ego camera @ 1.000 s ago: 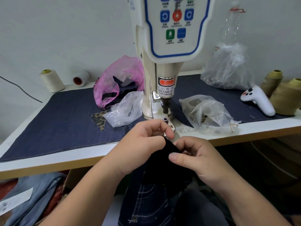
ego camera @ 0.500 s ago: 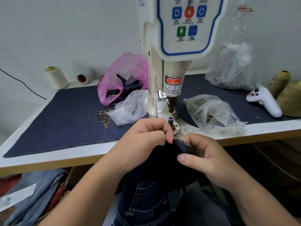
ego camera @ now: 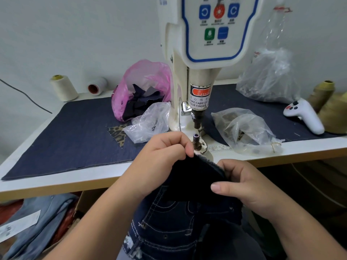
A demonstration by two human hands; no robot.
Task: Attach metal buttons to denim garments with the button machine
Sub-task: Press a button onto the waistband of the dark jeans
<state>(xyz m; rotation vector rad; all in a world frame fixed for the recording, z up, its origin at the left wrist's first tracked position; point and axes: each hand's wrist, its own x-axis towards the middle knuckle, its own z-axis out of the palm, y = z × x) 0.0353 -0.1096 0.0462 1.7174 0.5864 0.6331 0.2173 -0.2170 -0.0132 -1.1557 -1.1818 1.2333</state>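
A dark denim garment (ego camera: 189, 209) with white stitching hangs in front of the table edge, its top edge raised just below the machine's lower die (ego camera: 196, 141). My left hand (ego camera: 159, 162) pinches the garment's top edge on the left. On the right, my right hand (ego camera: 247, 186) grips the same edge with the thumb laid across the fabric. The cream button machine (ego camera: 199, 72) rises behind, its punch (ego camera: 197, 121) above the die. Whether a button lies on the die is unclear.
Clear bags of metal parts lie left (ego camera: 148, 122) and right (ego camera: 244, 128) of the machine, with a pink bag of scraps (ego camera: 142, 85) behind. A white controller (ego camera: 304, 115), thread cones (ego camera: 63, 88) and a dark denim mat (ego camera: 65, 134) share the table. Light jeans (ego camera: 37, 222) lie below left.
Both hands have lifted the garment's edge slightly up and closer to the die; the head camera has drifted left and down, so the machine sits further right and higher.
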